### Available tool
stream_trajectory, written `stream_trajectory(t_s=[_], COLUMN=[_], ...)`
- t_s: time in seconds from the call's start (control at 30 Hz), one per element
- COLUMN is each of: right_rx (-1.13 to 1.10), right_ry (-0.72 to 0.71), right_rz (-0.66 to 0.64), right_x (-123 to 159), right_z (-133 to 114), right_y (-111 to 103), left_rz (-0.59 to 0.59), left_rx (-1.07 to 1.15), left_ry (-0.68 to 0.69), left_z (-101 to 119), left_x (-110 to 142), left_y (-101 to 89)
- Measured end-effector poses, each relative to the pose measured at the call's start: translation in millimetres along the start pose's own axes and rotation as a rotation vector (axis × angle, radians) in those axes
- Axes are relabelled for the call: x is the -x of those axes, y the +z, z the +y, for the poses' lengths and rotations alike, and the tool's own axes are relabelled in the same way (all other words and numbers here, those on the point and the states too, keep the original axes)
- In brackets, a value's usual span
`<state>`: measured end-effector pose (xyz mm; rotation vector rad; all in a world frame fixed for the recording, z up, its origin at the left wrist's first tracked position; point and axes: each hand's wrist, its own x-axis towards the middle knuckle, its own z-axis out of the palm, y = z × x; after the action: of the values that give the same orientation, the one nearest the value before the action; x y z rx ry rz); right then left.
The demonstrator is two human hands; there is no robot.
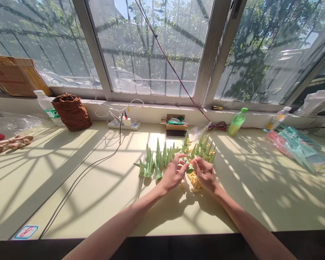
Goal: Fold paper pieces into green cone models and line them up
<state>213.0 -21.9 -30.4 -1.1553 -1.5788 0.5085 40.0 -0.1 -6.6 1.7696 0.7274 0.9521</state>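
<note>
My left hand (175, 172) has its fingers curled around a green cone-shaped piece (190, 168), whose wide end faces me. Close beside it, my right hand (204, 173) pinches at that piece's wide end; whatever is between its fingertips is too small to make out. Under and between the hands lies a heap of small yellow pieces (196, 184). Several green cones (158, 153) stand pointed end up to the left of my hands, and more green cones (204, 146) stand behind the right hand.
A small open cardboard box (176, 124) sits behind the cones. Along the window side are a power strip (124, 124), a brown bag (72, 112) and a green-capped bottle (237, 122). Plastic bags (300, 148) lie at right; a black cable (89, 166) crosses the table.
</note>
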Motion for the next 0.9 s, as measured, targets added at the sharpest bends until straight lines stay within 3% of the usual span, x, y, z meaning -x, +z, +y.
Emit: stream_trajectory(t_s=[0.3,0.53,0.77,0.9], right_rx=[0.009,-0.028,-0.084,-0.197], right_ry=[0.013,0.004,0.020,0.037], right_rz=[0.005,0.003,0.092,0.121], right_x=[-1.5,-2.7,-1.5,-1.2], right_z=[-0.3,-0.5,1.7,2.8], right_y=[-1.1,-0.8,1.7,2.4], left_rz=[0.033,0.036,0.151,0.190], left_rx=[-0.406,-0.508,-0.446,-0.393], left_ry=[0.267,0.368,0.347,0.194], left_z=[-12.1,-24.3,-20.6,-5.3], left_x=[1.9,3.3,0.5,0.1], left_y=[2.1,2.2,5.8,3.4])
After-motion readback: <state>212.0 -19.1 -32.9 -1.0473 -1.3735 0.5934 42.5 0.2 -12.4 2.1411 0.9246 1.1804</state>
